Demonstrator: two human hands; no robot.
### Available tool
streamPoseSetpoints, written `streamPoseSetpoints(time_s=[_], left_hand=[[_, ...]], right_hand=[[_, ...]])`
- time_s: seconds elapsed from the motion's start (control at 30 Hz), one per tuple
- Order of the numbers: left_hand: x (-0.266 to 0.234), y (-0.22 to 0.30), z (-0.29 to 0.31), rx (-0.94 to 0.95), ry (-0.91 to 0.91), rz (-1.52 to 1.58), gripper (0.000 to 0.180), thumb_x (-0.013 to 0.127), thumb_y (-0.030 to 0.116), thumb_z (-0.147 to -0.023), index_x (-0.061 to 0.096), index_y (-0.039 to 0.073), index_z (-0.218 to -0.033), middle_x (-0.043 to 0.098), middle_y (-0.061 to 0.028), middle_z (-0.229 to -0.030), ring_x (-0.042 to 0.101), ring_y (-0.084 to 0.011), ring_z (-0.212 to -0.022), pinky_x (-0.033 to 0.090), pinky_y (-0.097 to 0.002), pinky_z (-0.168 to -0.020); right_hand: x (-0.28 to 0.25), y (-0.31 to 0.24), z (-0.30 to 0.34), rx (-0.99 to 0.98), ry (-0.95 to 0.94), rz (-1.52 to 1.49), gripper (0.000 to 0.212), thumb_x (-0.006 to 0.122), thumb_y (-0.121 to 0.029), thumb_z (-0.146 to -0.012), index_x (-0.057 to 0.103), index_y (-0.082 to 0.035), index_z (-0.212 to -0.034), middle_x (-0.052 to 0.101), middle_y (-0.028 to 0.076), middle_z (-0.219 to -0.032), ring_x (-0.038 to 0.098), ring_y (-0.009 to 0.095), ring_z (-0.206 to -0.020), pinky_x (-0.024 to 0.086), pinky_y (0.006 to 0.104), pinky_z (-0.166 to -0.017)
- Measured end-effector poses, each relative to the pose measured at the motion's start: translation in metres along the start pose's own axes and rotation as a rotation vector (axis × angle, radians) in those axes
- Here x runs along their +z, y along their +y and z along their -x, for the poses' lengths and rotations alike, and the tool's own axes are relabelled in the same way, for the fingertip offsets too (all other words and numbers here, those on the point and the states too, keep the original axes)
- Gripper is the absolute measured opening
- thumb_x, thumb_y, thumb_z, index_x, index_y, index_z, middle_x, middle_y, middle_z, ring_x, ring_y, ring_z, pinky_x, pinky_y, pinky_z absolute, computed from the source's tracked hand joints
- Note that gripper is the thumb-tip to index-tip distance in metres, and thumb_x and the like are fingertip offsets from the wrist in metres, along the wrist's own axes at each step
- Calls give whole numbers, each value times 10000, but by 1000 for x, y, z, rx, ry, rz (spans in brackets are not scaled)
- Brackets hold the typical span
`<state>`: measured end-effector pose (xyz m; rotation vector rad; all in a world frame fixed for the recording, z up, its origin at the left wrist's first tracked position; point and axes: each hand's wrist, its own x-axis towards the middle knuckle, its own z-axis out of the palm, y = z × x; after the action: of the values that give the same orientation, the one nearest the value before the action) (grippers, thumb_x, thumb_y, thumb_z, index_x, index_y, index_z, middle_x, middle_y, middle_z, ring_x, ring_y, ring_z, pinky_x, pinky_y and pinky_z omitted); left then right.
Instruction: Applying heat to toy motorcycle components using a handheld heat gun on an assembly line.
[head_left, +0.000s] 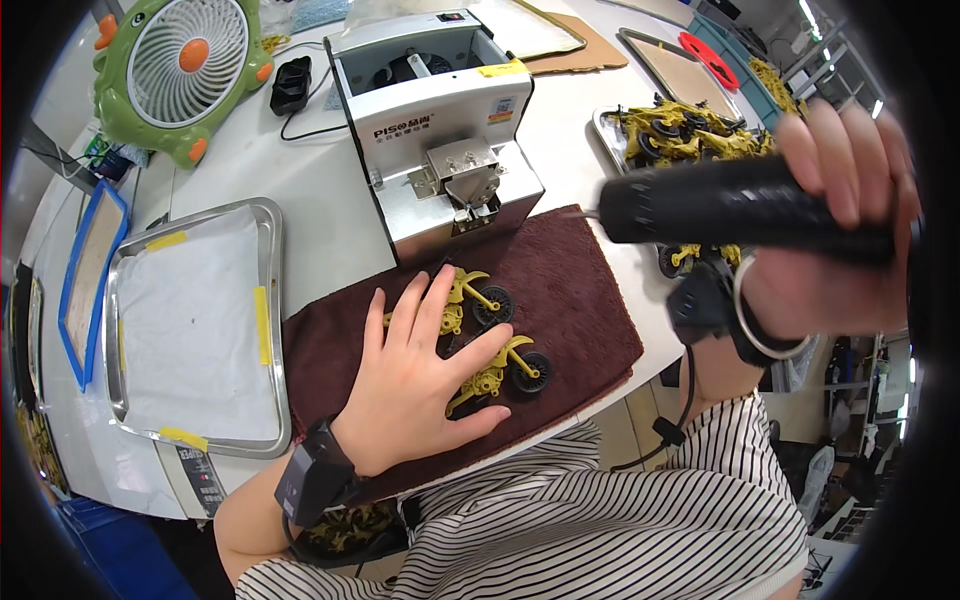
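My left hand (425,375) lies flat with fingers spread on a dark brown towel (580,290), resting over two yellow toy motorcycles with black wheels (500,365). One toy shows by my fingertips, the other by my thumb. My right hand (840,230) is raised at the right and grips a black electric screwdriver (720,200) held sideways, its thin bit pointing left above the towel's right edge. A black strap is on each wrist.
A white and metal screw feeder machine (440,130) stands behind the towel. A steel tray with white lining (195,320) lies at the left. Another tray piled with yellow toy motorcycles (680,135) sits at the back right. A green fan (185,65) stands far left.
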<state>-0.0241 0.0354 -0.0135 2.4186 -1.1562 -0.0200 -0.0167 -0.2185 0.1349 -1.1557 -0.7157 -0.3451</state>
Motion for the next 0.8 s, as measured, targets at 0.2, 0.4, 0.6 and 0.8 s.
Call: streamPoseSetpoints(time_s=[0.2,0.4,0.6,0.8], left_hand=[[12,-6,14,-36,92,-42,558,689,407,-647,535,182,-1134,321,-217,-1309,335,-393,-1187,251,-577,-938],[8,-20,3,-128,371,205,433,676,168,-673,521,5,-1043,537,-144,-1032,507,-305,-943,388,-359,-809],[11,-28,0,-162,364,237,422,710,184,-648,560,10,-1002,575,-116,-955,527,-279,-894,415,-349,-794],[14,-28,-1,-185,374,204,360,722,176,-634,621,20,-942,596,-101,-914,539,-263,-850,446,-338,-743]], right_hand=[[30,85,-28,-190,38,98,256,591,-190,-744,496,12,-870,477,99,-614,514,227,-503,466,334,-570],[42,104,-36,-376,-20,424,108,536,-57,-746,517,35,-798,480,89,-616,513,189,-524,455,313,-545],[73,83,-29,73,244,163,115,539,-60,-733,498,31,-790,481,93,-595,519,191,-531,450,309,-548],[38,70,-4,198,-180,122,158,486,-140,-793,349,-79,-843,420,17,-698,432,118,-595,387,294,-631]])
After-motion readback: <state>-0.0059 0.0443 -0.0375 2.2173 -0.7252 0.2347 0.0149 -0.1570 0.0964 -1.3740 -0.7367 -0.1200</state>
